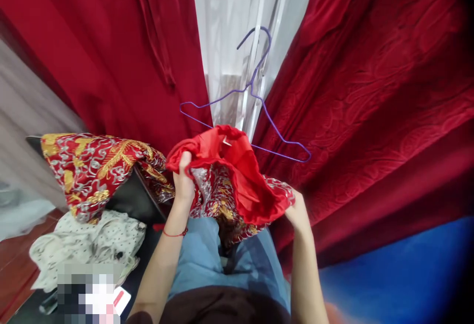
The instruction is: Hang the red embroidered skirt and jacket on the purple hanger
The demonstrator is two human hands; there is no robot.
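Note:
A red garment [248,181] with a bright red waistband or lining and a gold and silver patterned outside hangs between my hands. At its left edge my left hand [184,181] is closed on the cloth, thumb on top. My right hand [297,209] grips the opposite edge, its fingers partly hidden by the fabric. Just beyond the garment is a purple wire hanger [276,129], its hook pointing up and its lower bar passing behind the red cloth.
Red curtains [370,92] and a white sheer curtain [218,22] stand ahead. Patterned red and gold cloth [99,166] drapes over a black surface at the left. Below it lie a white dotted cloth [89,240] and a card [121,301]. Something blue [400,274] is at lower right.

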